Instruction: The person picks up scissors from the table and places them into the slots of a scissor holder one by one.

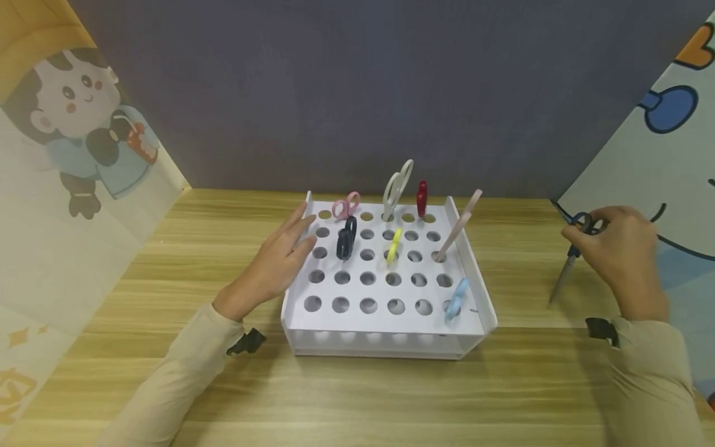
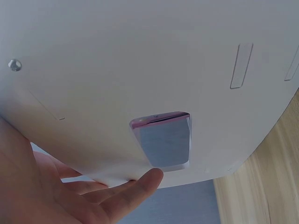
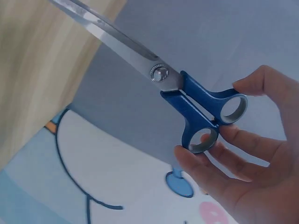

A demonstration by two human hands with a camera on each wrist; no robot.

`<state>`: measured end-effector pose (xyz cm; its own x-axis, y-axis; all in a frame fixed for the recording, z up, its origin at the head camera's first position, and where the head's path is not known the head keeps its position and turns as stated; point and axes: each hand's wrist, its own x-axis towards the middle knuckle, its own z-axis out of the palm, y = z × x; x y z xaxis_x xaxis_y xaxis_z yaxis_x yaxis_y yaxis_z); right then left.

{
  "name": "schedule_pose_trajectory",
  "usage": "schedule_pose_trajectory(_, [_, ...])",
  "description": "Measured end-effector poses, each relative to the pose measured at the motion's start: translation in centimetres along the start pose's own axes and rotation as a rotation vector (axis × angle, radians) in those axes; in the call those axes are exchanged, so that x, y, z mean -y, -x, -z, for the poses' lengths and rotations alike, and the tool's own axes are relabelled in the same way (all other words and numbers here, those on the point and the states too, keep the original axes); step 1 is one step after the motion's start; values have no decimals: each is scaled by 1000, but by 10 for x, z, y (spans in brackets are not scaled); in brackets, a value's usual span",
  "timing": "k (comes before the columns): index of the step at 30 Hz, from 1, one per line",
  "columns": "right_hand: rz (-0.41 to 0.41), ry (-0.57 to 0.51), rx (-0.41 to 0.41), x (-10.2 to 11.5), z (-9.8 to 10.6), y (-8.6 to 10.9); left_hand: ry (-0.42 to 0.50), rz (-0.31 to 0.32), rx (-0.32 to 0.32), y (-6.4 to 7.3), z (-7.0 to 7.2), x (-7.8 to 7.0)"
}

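Observation:
My right hand [image 1: 628, 257] pinches a pair of scissors [image 3: 187, 105] by its dark blue finger loops, out to the right of the rack. Its closed steel blades [image 1: 563, 279] point down towards the table. Against the left side of a white rack [image 1: 354, 320] with rows of round holes lies my left hand [image 1: 274, 264], fingers extended along the top edge. In the left wrist view those fingertips [image 2: 152, 179] are right by a rectangular cutout in the rack's side panel [image 2: 93, 93].
Several scissors stand handles-up in the rack: pink [image 1: 346, 206], black [image 1: 346, 239], white [image 1: 396, 189], red [image 1: 421, 198], yellow [image 1: 394, 245], pale pink [image 1: 460, 223] and light blue [image 1: 457, 299]. Behind the wooden table [image 1: 357, 397] rises a grey panel [image 1: 335, 93]; printed walls flank both sides.

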<state>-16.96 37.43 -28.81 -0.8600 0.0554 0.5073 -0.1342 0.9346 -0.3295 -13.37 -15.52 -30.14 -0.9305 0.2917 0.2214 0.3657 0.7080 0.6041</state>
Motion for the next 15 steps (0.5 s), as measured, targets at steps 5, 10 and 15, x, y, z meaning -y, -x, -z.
schedule_pose_trajectory(5, [48, -11, -59, 17, 7, 4, 2, -6, -5, 0, 0, -2])
schedule_pose_trajectory(10, [103, 3, -120, 38, 14, 8, 0, -5, -7, 0, -1, -1])
schedule_pose_trajectory(15, [177, -13, -179, 57, 22, 10, 1, -3, -9, 0, -1, 0])
